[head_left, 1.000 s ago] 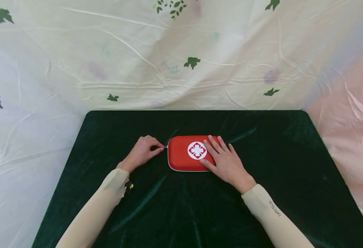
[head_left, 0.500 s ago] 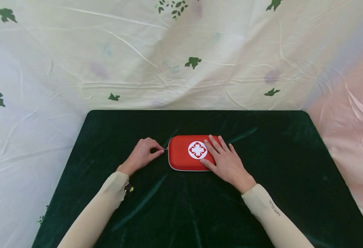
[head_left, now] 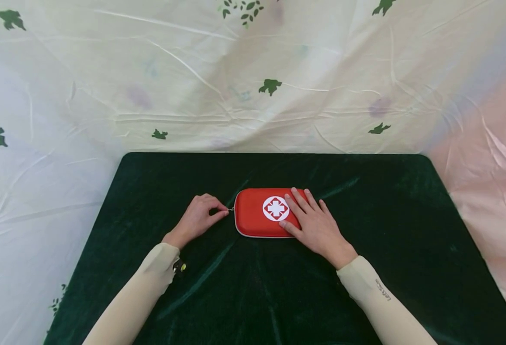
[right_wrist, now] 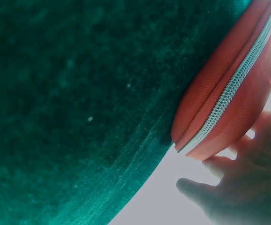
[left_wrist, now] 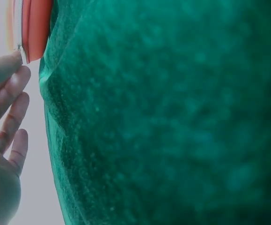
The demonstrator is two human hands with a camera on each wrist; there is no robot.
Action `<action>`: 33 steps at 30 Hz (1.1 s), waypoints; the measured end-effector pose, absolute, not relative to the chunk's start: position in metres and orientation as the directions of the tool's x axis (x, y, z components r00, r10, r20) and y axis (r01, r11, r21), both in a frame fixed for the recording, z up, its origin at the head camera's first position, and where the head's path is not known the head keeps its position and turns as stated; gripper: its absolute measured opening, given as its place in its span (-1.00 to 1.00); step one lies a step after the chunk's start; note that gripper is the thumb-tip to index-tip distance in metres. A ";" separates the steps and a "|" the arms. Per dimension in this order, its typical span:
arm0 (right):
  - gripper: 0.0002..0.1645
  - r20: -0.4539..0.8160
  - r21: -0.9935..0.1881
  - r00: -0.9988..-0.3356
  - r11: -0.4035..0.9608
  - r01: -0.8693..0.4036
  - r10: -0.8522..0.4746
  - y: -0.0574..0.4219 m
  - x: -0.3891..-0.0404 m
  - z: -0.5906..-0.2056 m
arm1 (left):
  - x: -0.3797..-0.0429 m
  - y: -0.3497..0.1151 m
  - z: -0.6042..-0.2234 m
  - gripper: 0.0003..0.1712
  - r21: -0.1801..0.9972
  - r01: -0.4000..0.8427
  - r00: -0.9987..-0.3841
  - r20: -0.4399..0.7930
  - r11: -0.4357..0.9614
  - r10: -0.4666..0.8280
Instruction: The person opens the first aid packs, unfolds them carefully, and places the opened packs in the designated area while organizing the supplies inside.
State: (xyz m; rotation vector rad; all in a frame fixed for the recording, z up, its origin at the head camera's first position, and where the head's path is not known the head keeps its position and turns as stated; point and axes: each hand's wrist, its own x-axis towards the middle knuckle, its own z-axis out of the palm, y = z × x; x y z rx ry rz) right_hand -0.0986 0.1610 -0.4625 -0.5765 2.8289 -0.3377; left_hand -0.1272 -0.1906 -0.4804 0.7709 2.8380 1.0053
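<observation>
A red first-aid case [head_left: 250,215] with a white cross emblem lies flat on the green cloth, its zipper running round the side. At its left end my left hand [head_left: 195,216] pinches the zipper pull [head_left: 231,209] between thumb and index finger. In the left wrist view the other fingers of that hand [left_wrist: 6,108] are loosely extended beside the case's corner. My right hand [head_left: 317,225] rests on the right part of the lid with its fingers spread, covering that end. The right wrist view shows the silver zipper teeth [right_wrist: 229,89] meshed along the near side.
Dark green velvet cloth [head_left: 365,306] with a few creases covers the table. A pale curtain [head_left: 183,62] printed with green leaf-like shapes hangs behind the far edge and along both sides.
My left hand has shifted slightly toward me, along the case's left end, with the zipper pull in its pinch. The right hand has stayed in place on the lid.
</observation>
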 end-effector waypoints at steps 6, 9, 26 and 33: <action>0.03 -0.178 -0.276 -0.896 0.895 -0.350 -0.406 0.161 -0.099 -0.463 | -0.125 -0.190 -0.481 -0.88 0.592 0.437 -0.881 0.131 0.677 0.454; 0.03 -0.177 -0.278 -0.897 0.895 -0.349 -0.405 0.161 -0.098 -0.463 | -0.123 -0.190 -0.482 -0.88 0.590 0.440 -0.882 0.139 0.677 0.451; 0.02 -0.184 -0.279 -0.895 0.895 -0.349 -0.407 0.161 -0.099 -0.463 | -0.119 -0.193 -0.489 -0.88 0.606 0.472 -0.865 0.179 0.640 0.468; 0.02 -0.179 -0.271 -0.896 0.896 -0.351 -0.405 0.161 -0.099 -0.464 | -0.117 -0.194 -0.491 -0.88 0.631 0.461 -0.867 0.171 0.624 0.467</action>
